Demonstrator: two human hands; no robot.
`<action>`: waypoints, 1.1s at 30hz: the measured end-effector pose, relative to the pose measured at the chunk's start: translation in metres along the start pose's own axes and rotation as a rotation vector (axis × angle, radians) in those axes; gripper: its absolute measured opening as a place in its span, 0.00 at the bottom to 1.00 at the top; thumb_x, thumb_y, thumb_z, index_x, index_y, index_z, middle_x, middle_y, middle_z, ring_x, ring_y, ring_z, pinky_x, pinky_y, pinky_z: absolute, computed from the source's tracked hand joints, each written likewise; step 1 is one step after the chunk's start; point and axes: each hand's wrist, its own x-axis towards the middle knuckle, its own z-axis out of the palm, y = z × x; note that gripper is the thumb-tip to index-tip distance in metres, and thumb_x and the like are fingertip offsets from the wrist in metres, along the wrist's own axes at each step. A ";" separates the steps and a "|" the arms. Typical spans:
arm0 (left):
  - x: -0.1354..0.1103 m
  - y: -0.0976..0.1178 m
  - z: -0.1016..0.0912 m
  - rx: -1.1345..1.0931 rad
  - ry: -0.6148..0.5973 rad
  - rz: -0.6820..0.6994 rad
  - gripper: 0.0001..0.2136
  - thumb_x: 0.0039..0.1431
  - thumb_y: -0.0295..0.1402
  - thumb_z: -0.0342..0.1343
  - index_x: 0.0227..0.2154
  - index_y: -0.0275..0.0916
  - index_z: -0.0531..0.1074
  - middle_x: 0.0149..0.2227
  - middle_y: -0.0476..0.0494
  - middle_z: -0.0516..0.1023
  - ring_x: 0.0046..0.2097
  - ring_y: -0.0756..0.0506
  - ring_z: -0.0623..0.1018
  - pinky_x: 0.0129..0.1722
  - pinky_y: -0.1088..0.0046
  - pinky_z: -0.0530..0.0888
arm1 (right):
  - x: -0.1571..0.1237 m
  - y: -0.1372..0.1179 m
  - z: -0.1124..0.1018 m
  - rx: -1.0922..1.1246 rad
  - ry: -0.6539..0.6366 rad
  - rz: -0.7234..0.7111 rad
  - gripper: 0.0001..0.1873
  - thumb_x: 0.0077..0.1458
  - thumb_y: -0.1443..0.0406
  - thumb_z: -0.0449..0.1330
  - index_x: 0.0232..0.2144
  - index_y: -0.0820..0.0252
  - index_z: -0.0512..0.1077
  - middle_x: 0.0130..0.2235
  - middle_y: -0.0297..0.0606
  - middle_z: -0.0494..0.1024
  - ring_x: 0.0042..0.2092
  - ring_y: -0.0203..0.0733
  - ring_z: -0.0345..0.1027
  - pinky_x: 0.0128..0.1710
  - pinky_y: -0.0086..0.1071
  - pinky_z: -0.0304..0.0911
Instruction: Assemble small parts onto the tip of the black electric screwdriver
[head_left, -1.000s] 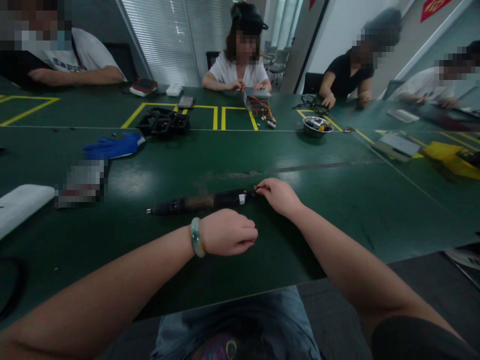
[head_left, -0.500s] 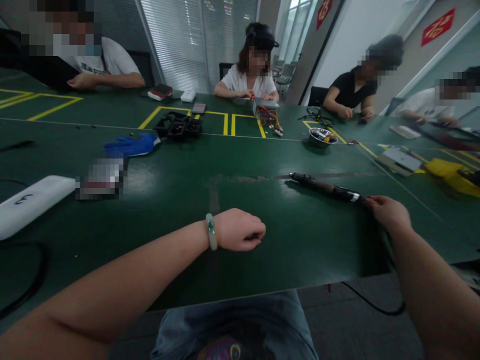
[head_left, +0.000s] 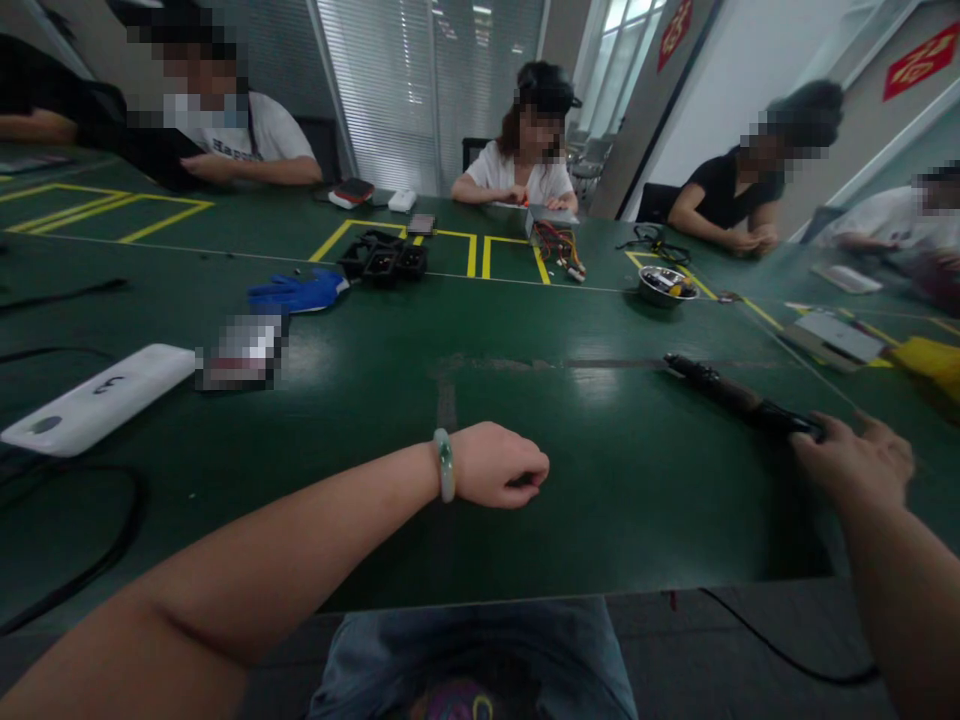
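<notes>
My left hand point(head_left: 499, 465) rests on the green table with its fingers curled in a loose fist, and nothing shows in it. A pale green bangle point(head_left: 444, 465) circles that wrist. To the right lies a black electric screwdriver point(head_left: 739, 395), its tip pointing to the far left. My right hand point(head_left: 859, 460) is at the screwdriver's rear end, with fingers spread and slightly blurred. The thumb side overlaps that end; whether it touches it I cannot tell. The cord there is hidden by the hand.
A white power-bank-like case point(head_left: 112, 395) and a blue glove point(head_left: 296, 290) lie left. Black plastic parts point(head_left: 382, 258), a metal bowl point(head_left: 666, 288) of small parts and a metal box with wires point(head_left: 555, 235) stand farther back. Several people sit around the table point(head_left: 525, 540).
My right hand has moved right, from a pinch at the screwdriver's cord end to spread fingers. The screwdriver has shifted right with it. My left hand stays in its curl. The view has turned slightly left.
</notes>
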 end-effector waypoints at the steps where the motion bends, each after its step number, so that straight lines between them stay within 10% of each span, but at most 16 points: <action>1: 0.000 0.000 0.000 0.000 0.003 -0.002 0.05 0.59 0.36 0.53 0.33 0.42 0.70 0.33 0.51 0.76 0.33 0.51 0.74 0.32 0.74 0.67 | 0.002 -0.009 0.000 0.013 -0.042 -0.007 0.33 0.56 0.52 0.53 0.61 0.59 0.64 0.59 0.65 0.61 0.62 0.67 0.54 0.52 0.58 0.52; 11: 0.001 0.000 0.001 -0.006 0.012 -0.005 0.04 0.58 0.36 0.53 0.33 0.43 0.70 0.32 0.53 0.76 0.32 0.51 0.74 0.30 0.75 0.66 | 0.000 -0.072 -0.005 0.277 -0.062 -0.031 0.27 0.56 0.52 0.56 0.56 0.53 0.69 0.55 0.56 0.64 0.57 0.64 0.60 0.51 0.49 0.57; 22: 0.002 0.002 -0.003 0.080 0.113 0.035 0.08 0.59 0.38 0.53 0.38 0.43 0.71 0.36 0.49 0.76 0.37 0.48 0.75 0.35 0.71 0.69 | -0.072 -0.280 -0.041 0.420 -0.041 -0.554 0.25 0.54 0.52 0.59 0.54 0.50 0.69 0.50 0.47 0.66 0.50 0.57 0.60 0.49 0.48 0.57; 29: 0.001 -0.004 -0.010 0.193 0.604 -0.393 0.16 0.55 0.26 0.49 0.47 0.37 0.67 0.52 0.39 0.71 0.57 0.41 0.68 0.59 0.60 0.65 | -0.156 -0.369 -0.067 0.518 -0.067 -0.925 0.25 0.53 0.56 0.58 0.53 0.49 0.67 0.49 0.43 0.66 0.49 0.51 0.59 0.49 0.46 0.58; 33: -0.001 -0.022 -0.004 0.223 0.567 -0.520 0.25 0.53 0.26 0.50 0.57 0.36 0.60 0.61 0.37 0.64 0.65 0.39 0.60 0.66 0.56 0.55 | -0.170 -0.378 -0.070 0.547 -0.112 -0.977 0.24 0.51 0.61 0.57 0.52 0.57 0.67 0.49 0.45 0.67 0.51 0.52 0.59 0.52 0.48 0.57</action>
